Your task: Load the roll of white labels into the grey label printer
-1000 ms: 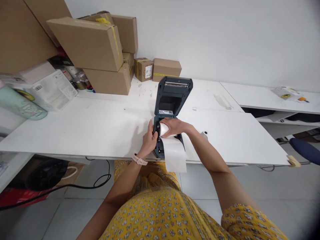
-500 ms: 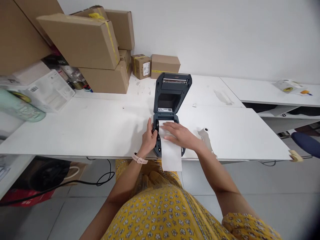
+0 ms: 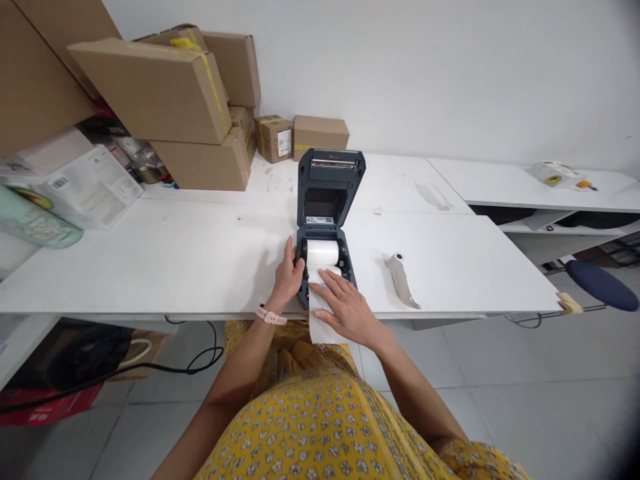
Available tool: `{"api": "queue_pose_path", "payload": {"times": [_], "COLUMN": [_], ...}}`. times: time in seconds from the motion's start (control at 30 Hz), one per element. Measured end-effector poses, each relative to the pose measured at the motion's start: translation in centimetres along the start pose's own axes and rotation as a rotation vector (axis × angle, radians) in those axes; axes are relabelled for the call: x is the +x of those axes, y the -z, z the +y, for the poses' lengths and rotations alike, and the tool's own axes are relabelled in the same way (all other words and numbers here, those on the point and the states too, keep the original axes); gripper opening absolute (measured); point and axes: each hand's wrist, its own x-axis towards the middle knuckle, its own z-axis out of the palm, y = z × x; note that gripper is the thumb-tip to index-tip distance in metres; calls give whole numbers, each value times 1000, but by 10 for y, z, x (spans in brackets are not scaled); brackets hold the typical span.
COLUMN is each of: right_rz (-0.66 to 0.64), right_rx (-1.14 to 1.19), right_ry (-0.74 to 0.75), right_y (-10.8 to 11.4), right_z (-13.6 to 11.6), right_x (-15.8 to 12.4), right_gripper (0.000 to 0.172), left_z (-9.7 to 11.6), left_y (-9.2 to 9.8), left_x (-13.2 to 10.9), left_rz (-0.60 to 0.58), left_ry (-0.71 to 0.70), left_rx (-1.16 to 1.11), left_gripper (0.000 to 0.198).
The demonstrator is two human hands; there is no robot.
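Observation:
A dark label printer point(image 3: 327, 180) stands at the table's front edge with its lid raised. A white label roll point(image 3: 323, 252) sits inside, between two black holders. From it a white strip point(image 3: 323, 331) runs forward over the printer's front and hangs past the table edge. My left hand point(image 3: 288, 277) grips the printer's left side, thumb at the rim beside the roll. Flat on the strip, just in front of the roll, lies my right hand point(image 3: 350, 310) with its fingers stretched out. Part of the printer's front is hidden under it.
Right of the printer lies a small core with a curled grey strip point(image 3: 401, 280). Cardboard boxes point(image 3: 200, 163) are stacked at the back left, near a mint-green bottle point(image 3: 43, 217). Two smaller boxes point(image 3: 321, 135) stand against the wall. A black cable point(image 3: 165, 363) hangs below the table.
My right hand has slid from over the roll toward me onto the strip, uncovering the roll. My left hand stays at the printer's side. The whole view has shifted slightly.

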Motion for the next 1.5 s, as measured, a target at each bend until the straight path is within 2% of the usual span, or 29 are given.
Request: {"api": "queue_pose_path", "payload": {"times": [0.17,0.33,0.53,1.0,1.1,1.23,1.33,1.43,1.47,1.5], "right_rz": [35,39,31,39,31,27,-25,-111,-66,104], "right_rx": [5,11,13,-2,18,69,181,399,465,516], "right_ry": [-1,22,47,62,56,36,70,148,123,49], "right_y": [-4,-2,1,-6,-6,-7,9,48,64,80], "right_z": [-1,2,6,10,9,8,15,36,45,55], "right_x": [-3,-7,-10,-11,-9,-10,-12,0,10,25], "right_gripper": [61,56,56,67,68,72,75,60,49,42], "left_z": [2,3,3,5,12,25,32,33,33,33], "left_y": [0,0,0,-1,-3,-7,-7,-5,-4,-2], "left_x": [0,0,0,0,-8,-37,-57,-65,-65,-64], "left_rz": [4,11,17,25,29,41,-11,-58,-67,-74], "left_ry": [35,52,18,39,88,200,215,237,242,243], "left_rx": [-8,-27,-45,-89,-142,-186,-215,-281,-293,-299], "left_gripper": [72,70,67,66,69,78,87,95,97,98]}}
